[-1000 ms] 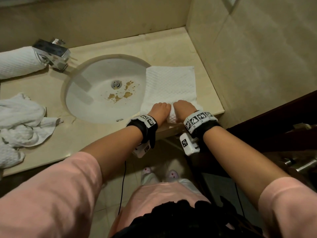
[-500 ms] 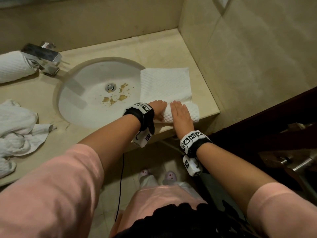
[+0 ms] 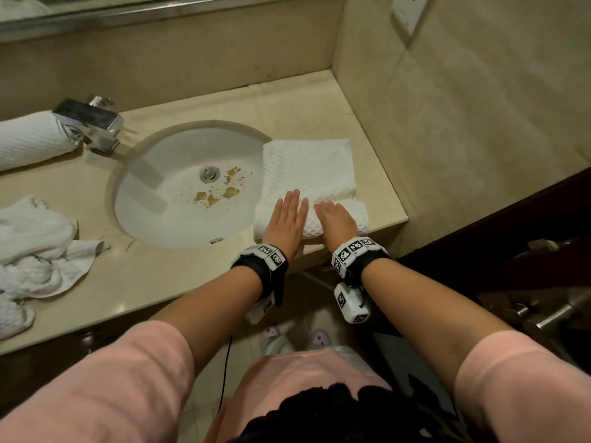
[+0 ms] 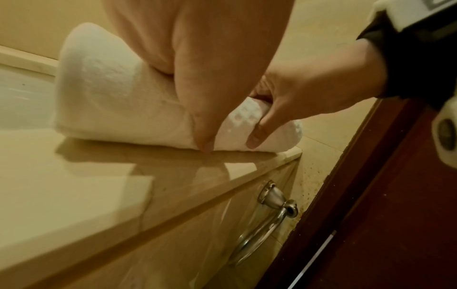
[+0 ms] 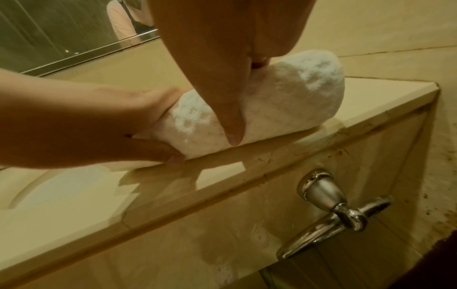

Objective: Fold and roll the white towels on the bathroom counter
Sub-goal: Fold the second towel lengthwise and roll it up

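A folded white waffle towel (image 3: 310, 167) lies on the beige counter (image 3: 380, 187), right of the sink. Its near end is wound into a thick roll (image 3: 359, 219) close to the counter's front edge. My left hand (image 3: 286, 219) lies flat on the roll's left part, its straight fingers reaching onto the flat towel. My right hand (image 3: 335, 219) cups the middle of the roll, fingers bent over its top. In the left wrist view the roll (image 4: 111, 97) has both thumbs pointing down its near side. The right wrist view shows the roll (image 5: 296, 93) under my right palm (image 5: 217, 58).
The white sink (image 3: 144, 203) has brown stains near its drain. A chrome tap (image 3: 89, 123) and a finished rolled towel (image 3: 28, 142) stand at the back left. Crumpled white towels (image 3: 32, 251) lie at the left. A tiled wall (image 3: 447, 123) bounds the right; a chrome towel bar (image 5: 333, 215) hangs below the counter.
Both hands have rolled the towel's near end away from me, and the roll is thicker. My left hand went from curled fingers to flat.
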